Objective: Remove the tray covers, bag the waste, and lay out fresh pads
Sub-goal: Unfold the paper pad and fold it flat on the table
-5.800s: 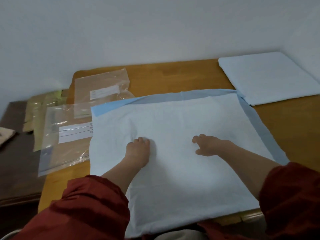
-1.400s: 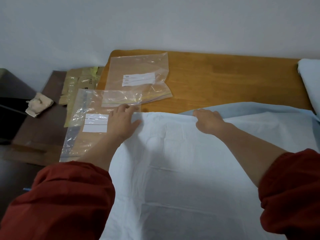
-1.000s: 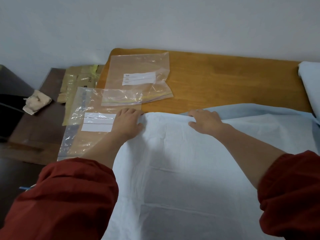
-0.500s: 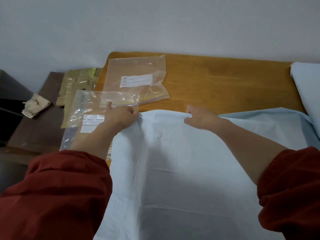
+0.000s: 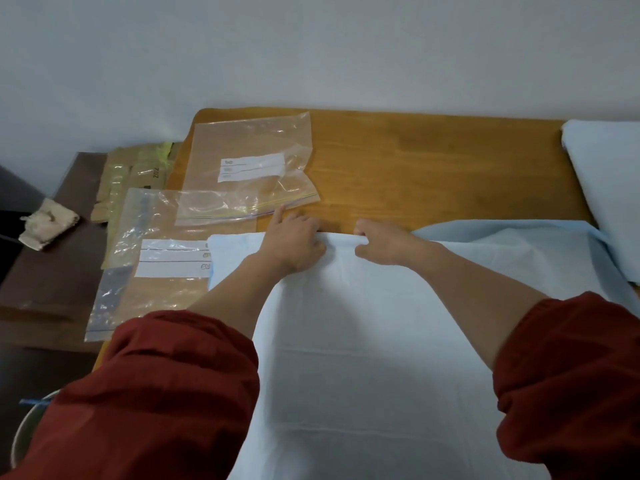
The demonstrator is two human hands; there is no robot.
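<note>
Wooden tabletop [image 5: 433, 161] by pale wall. Pinching far edge of the white pad [image 5: 363, 323], spread over its near side, with left hand [image 5: 294, 244] and right hand [image 5: 384, 247], fingers curled. Seemingly mid laying-out; empty-looking zip bags [image 5: 249, 168] at left, folded pad [image 5: 609, 188] at right.

Dark red sleeves [image 5: 166, 386], pushed up, bare forearms

A plain workroom, perhaps clinical: wooden table [image 5: 433, 161] against a bare wall [image 5: 311, 46], labelled zip bags [image 5: 249, 168], pale blue pads [image 5: 363, 341]
</note>
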